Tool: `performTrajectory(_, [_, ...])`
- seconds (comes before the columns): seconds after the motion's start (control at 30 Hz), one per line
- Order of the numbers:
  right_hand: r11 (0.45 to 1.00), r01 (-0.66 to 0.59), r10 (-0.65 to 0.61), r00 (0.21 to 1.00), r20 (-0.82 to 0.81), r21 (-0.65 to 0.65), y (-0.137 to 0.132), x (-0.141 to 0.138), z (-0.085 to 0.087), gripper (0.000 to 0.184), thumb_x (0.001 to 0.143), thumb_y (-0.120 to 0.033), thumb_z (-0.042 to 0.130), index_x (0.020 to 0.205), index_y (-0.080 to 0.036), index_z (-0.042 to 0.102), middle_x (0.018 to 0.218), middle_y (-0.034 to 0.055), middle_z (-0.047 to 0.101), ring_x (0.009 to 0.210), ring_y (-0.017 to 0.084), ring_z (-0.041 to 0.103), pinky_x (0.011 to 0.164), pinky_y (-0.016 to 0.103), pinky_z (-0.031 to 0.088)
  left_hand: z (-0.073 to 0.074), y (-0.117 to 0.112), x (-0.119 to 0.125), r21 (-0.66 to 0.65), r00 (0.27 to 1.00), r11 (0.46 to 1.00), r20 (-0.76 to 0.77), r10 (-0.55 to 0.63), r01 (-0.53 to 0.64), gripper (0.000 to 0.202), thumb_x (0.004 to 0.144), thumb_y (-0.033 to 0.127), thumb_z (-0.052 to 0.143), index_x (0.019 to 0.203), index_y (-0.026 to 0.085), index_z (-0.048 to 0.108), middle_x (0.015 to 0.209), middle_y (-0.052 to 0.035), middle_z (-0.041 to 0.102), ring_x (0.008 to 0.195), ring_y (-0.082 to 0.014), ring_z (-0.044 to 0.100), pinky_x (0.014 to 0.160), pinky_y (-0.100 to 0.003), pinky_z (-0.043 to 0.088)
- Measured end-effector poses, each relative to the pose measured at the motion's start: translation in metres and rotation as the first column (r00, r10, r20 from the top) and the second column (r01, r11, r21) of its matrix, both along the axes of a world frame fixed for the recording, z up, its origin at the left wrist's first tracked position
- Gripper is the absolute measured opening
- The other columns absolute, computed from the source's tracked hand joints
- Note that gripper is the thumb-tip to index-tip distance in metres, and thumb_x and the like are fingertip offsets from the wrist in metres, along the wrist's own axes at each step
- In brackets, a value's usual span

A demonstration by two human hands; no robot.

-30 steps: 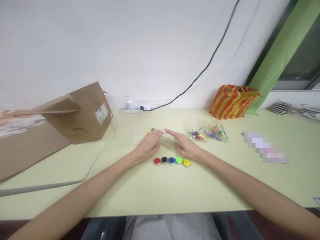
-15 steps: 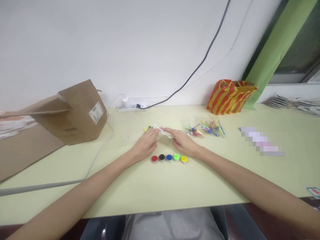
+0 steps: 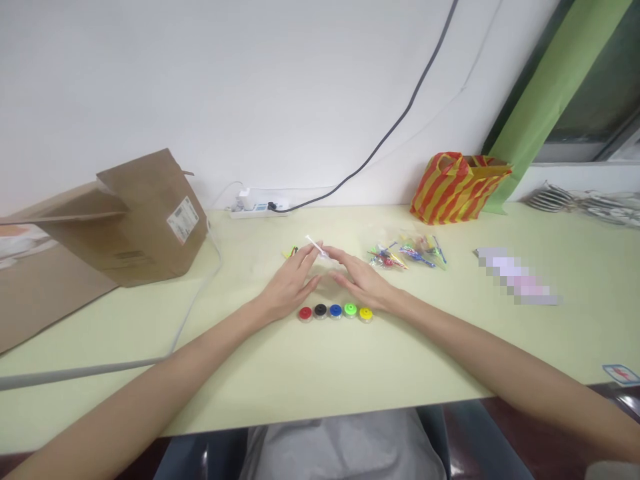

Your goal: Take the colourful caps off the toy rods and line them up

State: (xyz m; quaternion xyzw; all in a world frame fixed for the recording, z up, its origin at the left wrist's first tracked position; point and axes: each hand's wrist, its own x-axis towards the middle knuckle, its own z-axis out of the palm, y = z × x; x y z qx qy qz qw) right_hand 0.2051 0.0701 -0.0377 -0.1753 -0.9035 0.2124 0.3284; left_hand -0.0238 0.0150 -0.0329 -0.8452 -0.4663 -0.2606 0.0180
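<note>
A thin white plastic stick (image 3: 316, 247) sits at the fingertips of my left hand (image 3: 290, 283), which seems to pinch it. My right hand (image 3: 361, 281) faces it, its index fingertip reaching the stick's lower end; I cannot tell whether that hand grips it. Just below both hands, a row of several round discs (image 3: 335, 311) lies on the desk in red, black, blue, green and yellow. Small colourful pieces (image 3: 291, 252) lie just beyond my left fingers. Clear bags of colourful sticks (image 3: 406, 256) lie to the right of my right hand.
The pale green desk (image 3: 250, 360) holds a cardboard box (image 3: 150, 219) at left and a red-and-yellow striped bag (image 3: 457, 189) at the back. A power strip (image 3: 257, 208) stands by the wall, and a pixelated blurred patch (image 3: 515, 275) covers something at right.
The white piece now shows as a thin stick angled up and left at my fingertips. The whole scene has slid upward in the view as my head tilted.
</note>
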Motion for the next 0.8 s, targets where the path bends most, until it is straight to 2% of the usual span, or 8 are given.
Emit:
performTrajectory(0.1, [0.993,-0.011,0.002,0.998,-0.070,-0.117,-0.013,-0.005,0.007,0.052,0.109,-0.041,0.033,0.158,-0.028,0.024,0.156,0.0118,0.050,0.138,0.024,0.055,0.113,0.046,0.045,0.001,0.001,0.005,0.041,1.000,0.999,0.002,0.000,0.000,0.065,0.107,0.035,0.037,0.164,0.025,0.008,0.163,-0.0153,0.031,0.149,-0.0300,0.037,0.121,-0.050,0.037])
performTrajectory(0.23, [0.968,-0.019,-0.023,0.986,-0.165,-0.249,-0.028,-0.015,0.014,0.050,0.109,-0.044,0.033,0.155,-0.026,0.021,0.129,0.0119,0.069,0.111,0.025,0.070,0.102,0.046,0.050,0.006,-0.001,0.008,0.061,0.999,0.998,0.021,-0.032,0.030,0.067,0.107,0.035,0.035,0.165,0.026,0.002,0.165,-0.0150,0.029,0.151,-0.0299,0.034,0.121,-0.050,0.037])
performTrajectory(0.33, [0.944,-0.033,-0.055,0.965,-0.255,-0.327,-0.033,-0.022,0.016,0.039,0.108,-0.046,0.036,0.142,-0.027,0.032,0.116,0.0080,0.073,0.107,0.023,0.071,0.099,0.042,0.051,0.012,-0.003,0.007,0.086,0.999,0.996,0.029,-0.024,0.022,0.063,0.108,0.035,0.034,0.164,0.030,0.007,0.166,-0.0127,0.028,0.151,-0.0298,0.035,0.120,-0.050,0.037])
performTrajectory(0.43, [0.920,-0.039,-0.085,0.952,-0.295,-0.389,-0.034,-0.026,0.016,0.026,0.107,-0.047,0.039,0.124,-0.027,0.040,0.103,0.0037,0.074,0.095,0.021,0.071,0.087,0.036,0.053,0.015,-0.005,0.007,0.107,1.000,0.994,0.009,-0.011,0.010,0.057,0.108,0.035,0.035,0.162,0.032,0.018,0.166,-0.0120,0.029,0.150,-0.0301,0.037,0.118,-0.051,0.039])
performTrajectory(0.53, [0.921,-0.031,-0.095,0.949,-0.300,-0.388,-0.033,-0.025,0.016,0.020,0.107,-0.047,0.040,0.108,-0.027,0.041,0.094,0.0012,0.071,0.083,0.019,0.070,0.073,0.031,0.052,0.015,-0.007,0.010,0.131,0.999,0.991,-0.032,0.004,0.000,0.047,0.107,0.035,0.039,0.154,0.029,0.035,0.162,-0.0141,0.036,0.144,-0.0305,0.045,0.115,-0.051,0.042])
performTrajectory(0.6, [0.936,-0.034,-0.068,0.959,-0.274,-0.351,-0.033,-0.023,0.015,0.017,0.107,-0.043,0.039,0.105,-0.027,0.039,0.090,0.0004,0.069,0.082,0.019,0.070,0.071,0.030,0.051,0.013,-0.008,0.012,0.170,0.999,0.985,-0.042,0.012,-0.004,0.037,0.107,0.032,0.041,0.142,0.025,0.048,0.157,-0.0153,0.043,0.138,-0.0297,0.051,0.111,-0.050,0.046])
performTrajectory(0.7, [0.956,-0.039,-0.025,0.977,-0.213,-0.291,-0.034,-0.020,0.015,0.013,0.107,-0.038,0.038,0.113,-0.026,0.038,0.084,-0.0006,0.068,0.081,0.018,0.070,0.075,0.031,0.052,0.012,-0.008,0.013,0.264,0.998,0.965,-0.067,0.015,0.003,0.024,0.106,0.028,0.043,0.123,0.021,0.058,0.147,-0.0173,0.054,0.131,-0.0292,0.057,0.104,-0.048,0.049])
performTrajectory(0.8, [0.968,0.014,-0.067,0.976,-0.206,-0.251,-0.034,-0.019,0.015,0.023,0.105,-0.038,0.045,0.122,-0.025,0.038,0.079,-0.0019,0.066,0.078,0.018,0.070,0.073,0.030,0.051,0.013,-0.007,0.012,0.368,0.991,0.929,-0.129,0.026,0.024,0.017,0.105,0.026,0.047,0.111,0.018,0.060,0.136,-0.0197,0.060,0.126,-0.0306,0.061,0.099,-0.047,0.052])
